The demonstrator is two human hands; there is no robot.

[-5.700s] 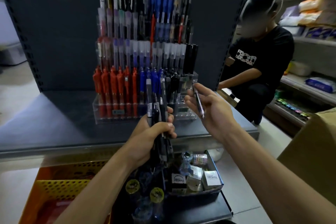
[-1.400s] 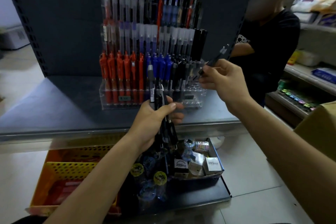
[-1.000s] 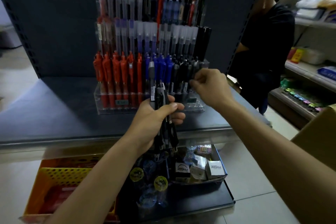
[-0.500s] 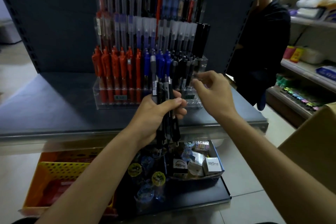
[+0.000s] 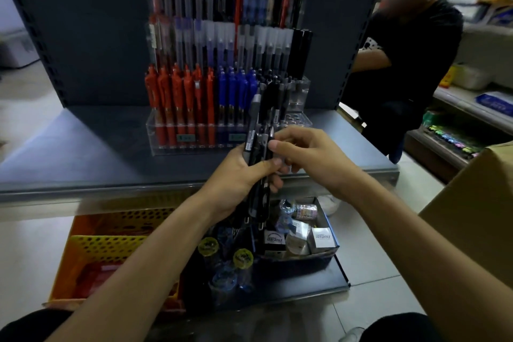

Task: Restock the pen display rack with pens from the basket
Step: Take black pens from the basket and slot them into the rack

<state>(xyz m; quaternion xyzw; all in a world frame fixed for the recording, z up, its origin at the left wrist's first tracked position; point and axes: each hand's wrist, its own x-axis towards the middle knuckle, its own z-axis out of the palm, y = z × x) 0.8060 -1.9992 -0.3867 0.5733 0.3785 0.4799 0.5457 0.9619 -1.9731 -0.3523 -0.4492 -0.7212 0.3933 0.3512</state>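
The left hand [image 5: 241,175] is wrapped closed around a bundle of black pens [image 5: 259,153], held in front of the pen display rack [image 5: 222,86] at its 5 o'clock corner, above the shelf [image 5: 83,147]; the right hand [image 5: 308,155] has thumb and forefinger pressed on the uppermost part of one pen at the 3 o'clock side of the bundle, though the exact contact is partly blurred. Risk: extracting one pen from a tight fist may drag neighbouring pens upward by clip or friction; a loosened grip would probably drop them toward the boxes and the basket [image 5: 111,244] below, at 6 o'clock. Risk: the free slots lie at the rack's 3 o'clock end; a tilted insertion could jam against the clear wall. Orientation: the bundle's long axis is near vertical; clip ends point to 12 o'clock, tips to 6 o'clock.
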